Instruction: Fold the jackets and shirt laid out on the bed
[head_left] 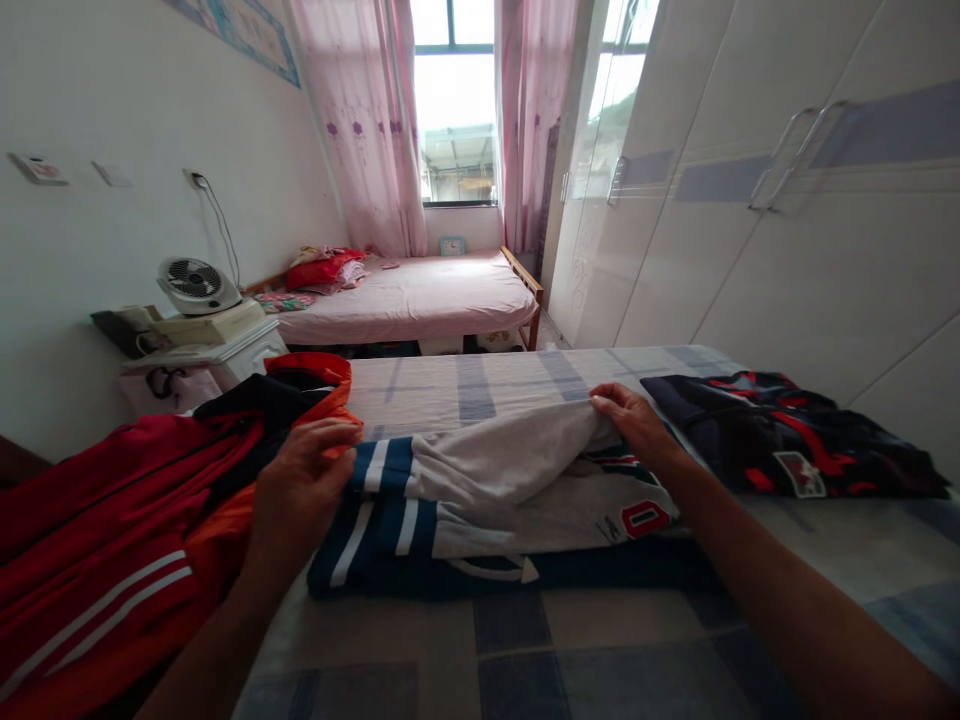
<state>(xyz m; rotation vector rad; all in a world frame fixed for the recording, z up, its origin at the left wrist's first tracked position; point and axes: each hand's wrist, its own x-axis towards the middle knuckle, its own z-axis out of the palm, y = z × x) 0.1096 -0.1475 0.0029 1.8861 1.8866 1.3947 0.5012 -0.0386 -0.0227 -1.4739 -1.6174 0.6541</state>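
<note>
A grey sweatshirt [495,455] with dark teal, white-striped cuffs and a red letter on its front lies partly folded on the bed in front of me. My left hand [304,490] pinches the end of its striped cuff at the left. At the other side, my right hand [626,415] grips the grey fabric between thumb and fingers, raising it slightly. One grey sleeve stretches between both hands. Beneath the grey part shows a dark teal layer [622,567] with a light drawstring-like line. Part of the letter area is hidden by my right forearm.
Red and orange jackets [112,500] lie heaped at the left. A folded dark garment with red patches [795,430] rests at the right on the checked bedsheet [517,660]. Behind are a small fan [199,285], a pink bed [435,290] and white wardrobes [750,250].
</note>
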